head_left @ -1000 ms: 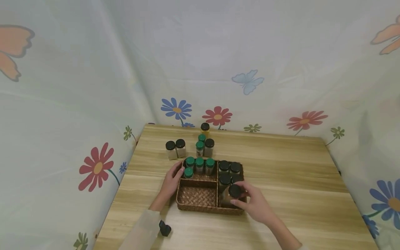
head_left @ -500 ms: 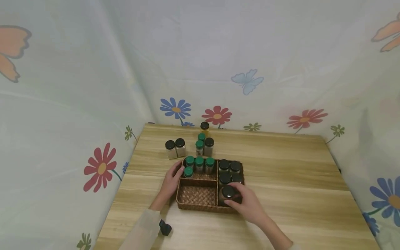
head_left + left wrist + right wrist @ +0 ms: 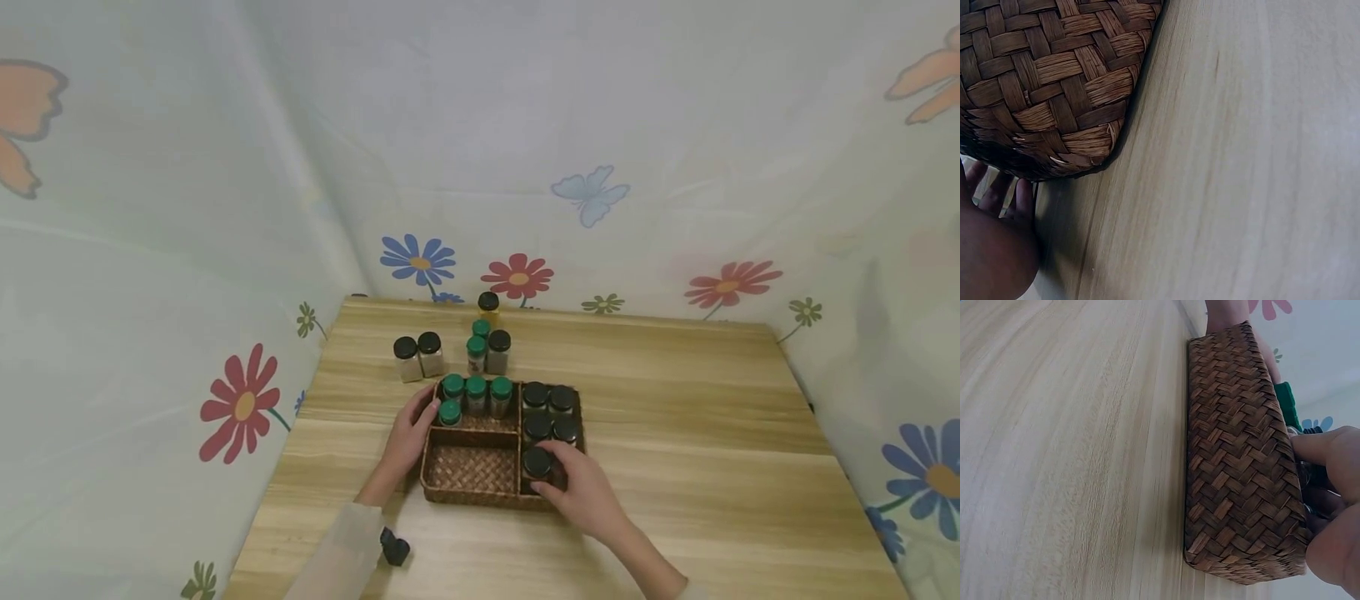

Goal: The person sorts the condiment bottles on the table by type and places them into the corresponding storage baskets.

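Note:
A brown woven basket (image 3: pixel 471 497) with three compartments stands on the wooden table. At its back left corner, my left hand (image 3: pixel 406 435) holds the side, the thumb by the rim; the left wrist view shows those fingers (image 3: pixel 1024 197) behind the woven wall. In the front of the right compartment, my right hand (image 3: pixel 585 490) grips a jar with a black lid (image 3: pixel 536 462), standing low inside the basket. Several black-lidded jars (image 3: pixel 537 425) stand behind it. Several green-capped jars (image 3: pixel 476 388) fill the back left compartment. The front left compartment shows its bare woven floor.
Behind the basket stand two black-lidded jars with pale contents (image 3: pixel 418 357), two green-capped jars (image 3: pixel 477 347), a dark-filled jar (image 3: pixel 498 353) and a bottle with yellow contents (image 3: pixel 488 307). A small black object (image 3: pixel 394 547) lies by the left sleeve. Flowered curtains (image 3: pixel 637 250) surround the table.
My right hand has moved left and lowered its jar into the right compartment, against the divider. My left hand stays at the basket's corner.

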The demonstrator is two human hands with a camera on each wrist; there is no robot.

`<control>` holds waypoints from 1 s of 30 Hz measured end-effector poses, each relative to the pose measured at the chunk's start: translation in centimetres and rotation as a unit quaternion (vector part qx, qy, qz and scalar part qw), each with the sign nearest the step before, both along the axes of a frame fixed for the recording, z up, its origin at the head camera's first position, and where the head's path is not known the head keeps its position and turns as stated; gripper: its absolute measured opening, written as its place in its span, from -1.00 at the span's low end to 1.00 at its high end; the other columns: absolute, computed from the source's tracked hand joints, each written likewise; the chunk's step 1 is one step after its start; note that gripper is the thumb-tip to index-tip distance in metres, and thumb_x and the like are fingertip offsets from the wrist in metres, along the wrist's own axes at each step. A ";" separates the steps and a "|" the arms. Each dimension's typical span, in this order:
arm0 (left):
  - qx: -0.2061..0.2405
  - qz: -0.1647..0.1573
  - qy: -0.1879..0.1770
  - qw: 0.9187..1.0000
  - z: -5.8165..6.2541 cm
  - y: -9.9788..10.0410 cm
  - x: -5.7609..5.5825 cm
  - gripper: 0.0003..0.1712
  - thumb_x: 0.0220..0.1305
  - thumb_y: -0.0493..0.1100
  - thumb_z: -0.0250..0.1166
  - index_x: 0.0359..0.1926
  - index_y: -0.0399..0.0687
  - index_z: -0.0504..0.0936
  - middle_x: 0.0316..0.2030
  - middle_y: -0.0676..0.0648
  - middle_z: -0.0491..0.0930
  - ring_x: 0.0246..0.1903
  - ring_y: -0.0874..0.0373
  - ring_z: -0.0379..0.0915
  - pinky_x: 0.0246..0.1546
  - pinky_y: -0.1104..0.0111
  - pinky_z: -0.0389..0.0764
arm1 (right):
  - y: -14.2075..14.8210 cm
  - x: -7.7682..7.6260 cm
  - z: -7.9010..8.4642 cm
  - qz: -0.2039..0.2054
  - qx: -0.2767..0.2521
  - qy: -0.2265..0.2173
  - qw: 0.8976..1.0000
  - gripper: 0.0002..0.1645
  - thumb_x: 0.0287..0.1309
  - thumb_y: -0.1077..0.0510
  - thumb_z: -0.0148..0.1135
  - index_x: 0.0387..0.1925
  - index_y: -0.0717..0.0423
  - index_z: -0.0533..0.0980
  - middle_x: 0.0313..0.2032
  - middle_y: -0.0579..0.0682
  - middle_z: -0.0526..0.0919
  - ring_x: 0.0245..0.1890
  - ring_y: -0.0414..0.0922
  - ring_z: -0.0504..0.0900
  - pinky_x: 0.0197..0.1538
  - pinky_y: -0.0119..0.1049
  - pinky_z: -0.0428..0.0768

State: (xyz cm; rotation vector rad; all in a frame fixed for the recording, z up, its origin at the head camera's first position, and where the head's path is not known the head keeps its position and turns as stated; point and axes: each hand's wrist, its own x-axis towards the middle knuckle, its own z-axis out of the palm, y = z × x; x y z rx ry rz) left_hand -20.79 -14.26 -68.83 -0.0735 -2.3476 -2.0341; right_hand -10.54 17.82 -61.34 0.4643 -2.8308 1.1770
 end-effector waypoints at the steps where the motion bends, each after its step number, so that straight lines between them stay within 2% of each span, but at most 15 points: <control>1: 0.000 -0.001 0.001 1.000 0.0 0.0 0.0 -0.42 0.65 0.01 0.17 0.53 -0.12 0.43 0.47 -0.22 0.43 0.49 -0.13 0.30 0.51 -0.03 0.29 | 0.0 0.0 0.0 0.001 0.000 0.000 1.000 -0.37 0.07 0.17 0.67 0.19 -0.03 0.62 0.08 -0.08 0.74 0.08 -0.04 0.72 0.16 0.05 0.68; 15: -0.004 -0.005 -0.001 1.000 0.1 0.0 0.0 -0.47 0.67 -0.12 0.14 0.53 -0.12 0.42 0.48 -0.22 0.42 0.49 -0.13 0.29 0.51 -0.03 0.30 | -0.1 0.1 0.3 -0.001 -0.005 -0.019 1.000 -0.37 0.07 0.20 0.67 0.18 -0.04 0.61 0.08 -0.08 0.74 0.09 -0.01 0.72 0.18 0.07 0.67; 30: -0.010 0.002 -0.005 1.000 0.1 0.1 0.2 -0.34 0.62 0.14 0.18 0.54 -0.10 0.41 0.48 -0.20 0.42 0.50 -0.12 0.29 0.51 -0.02 0.29 | 0.2 0.0 0.0 0.006 0.006 0.000 1.000 -0.38 0.06 0.18 0.68 0.16 -0.04 0.62 0.05 -0.09 0.75 0.06 -0.04 0.73 0.16 0.05 0.68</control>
